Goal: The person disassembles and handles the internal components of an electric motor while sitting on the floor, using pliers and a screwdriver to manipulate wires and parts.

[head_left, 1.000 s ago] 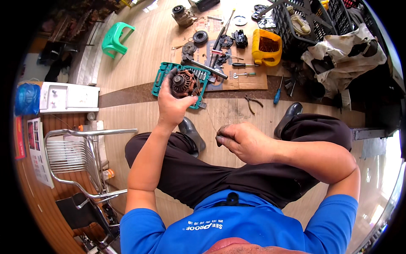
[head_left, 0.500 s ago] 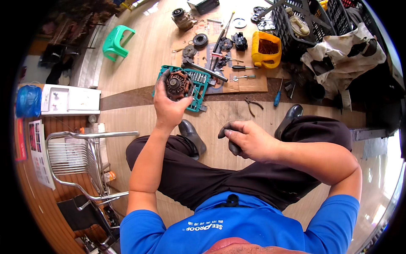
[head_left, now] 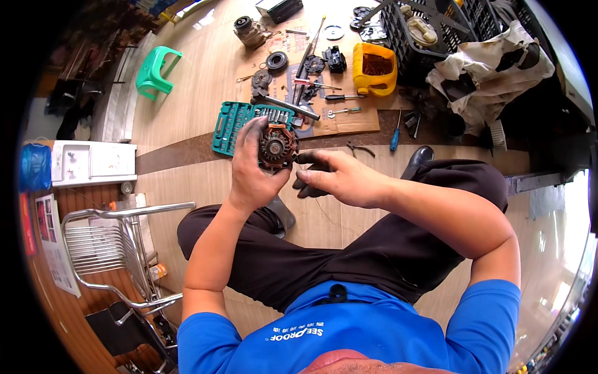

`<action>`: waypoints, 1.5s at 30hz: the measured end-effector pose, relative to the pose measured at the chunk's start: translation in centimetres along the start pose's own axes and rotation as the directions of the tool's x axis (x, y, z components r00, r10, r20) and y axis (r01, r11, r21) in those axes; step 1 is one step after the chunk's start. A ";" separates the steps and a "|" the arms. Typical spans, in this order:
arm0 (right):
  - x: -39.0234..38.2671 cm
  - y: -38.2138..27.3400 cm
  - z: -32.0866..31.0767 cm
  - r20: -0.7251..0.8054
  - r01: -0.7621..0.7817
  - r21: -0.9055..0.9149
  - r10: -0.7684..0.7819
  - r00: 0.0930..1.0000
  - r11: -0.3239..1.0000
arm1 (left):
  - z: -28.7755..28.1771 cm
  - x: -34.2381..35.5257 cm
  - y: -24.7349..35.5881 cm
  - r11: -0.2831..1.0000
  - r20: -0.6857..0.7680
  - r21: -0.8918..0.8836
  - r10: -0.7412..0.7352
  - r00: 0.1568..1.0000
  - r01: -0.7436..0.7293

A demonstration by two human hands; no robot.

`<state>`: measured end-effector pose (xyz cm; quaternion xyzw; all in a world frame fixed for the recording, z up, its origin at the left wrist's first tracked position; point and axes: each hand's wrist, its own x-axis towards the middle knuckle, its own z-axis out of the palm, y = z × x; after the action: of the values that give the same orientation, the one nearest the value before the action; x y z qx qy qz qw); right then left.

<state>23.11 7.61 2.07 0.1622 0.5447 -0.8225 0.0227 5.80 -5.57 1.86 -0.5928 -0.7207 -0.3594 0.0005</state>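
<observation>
My left hand [head_left: 252,171] is closed around an alternator core [head_left: 276,147], a round dark part with copper windings and a shaft end at its middle. It is held up over the floor, just in front of the green socket set case [head_left: 232,128], and hides part of that case. Close to the core's right side is my right hand [head_left: 339,177], its blackened fingers stretched toward the windings and the thumb apart from them. Whether the fingertips touch the core is hard to tell. I see nothing clearly held in the right hand.
Beyond lies cardboard [head_left: 349,118] with screwdrivers, a black ring [head_left: 276,61] and metal parts. A cut yellow jug [head_left: 375,70] stands at its right, near black crates [head_left: 411,37]. Pliers [head_left: 360,149] and a blue screwdriver [head_left: 395,132] lie nearer. A green stool [head_left: 156,71] stands left.
My right hand has moved left and up to the core's side, and its fingers have spread. My left hand has brought the core slightly right and nearer. The whole view has shifted a little.
</observation>
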 end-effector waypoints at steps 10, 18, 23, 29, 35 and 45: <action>0.6 -2.6 -1.5 -0.230 -0.103 -0.319 0.029 0.973 0.942 | -0.2 0.0 0.6 0.995 0.148 -0.087 0.051 0.988 -0.039; 0.7 -1.5 -1.3 -0.124 0.046 -0.895 -0.347 0.930 0.445 | -0.6 -0.1 0.7 0.994 0.261 -0.104 0.051 0.964 -0.025; 1.4 0.4 -3.2 -0.066 0.040 -0.958 -0.354 0.933 0.284 | -0.9 0.1 1.0 0.983 0.315 -0.171 -0.003 0.949 0.060; 2.2 2.2 -4.1 0.096 0.146 -0.936 -0.167 0.981 0.320 | -1.1 -0.6 0.5 0.696 0.365 -0.585 -0.232 0.902 0.416; 0.4 2.7 -1.3 0.193 0.222 -0.834 -0.110 0.975 0.506 | -1.5 -0.1 0.0 0.490 0.342 -0.726 -0.351 0.872 0.482; -2.4 0.5 1.7 0.101 0.173 -0.580 -0.141 0.985 0.796 | -1.1 -0.2 -2.1 0.717 0.153 -0.571 -0.387 0.910 0.400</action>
<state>25.11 5.56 2.95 0.0801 0.7825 -0.6172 0.0177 3.64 -6.43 1.51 -0.4003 -0.6820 -0.5503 -0.2680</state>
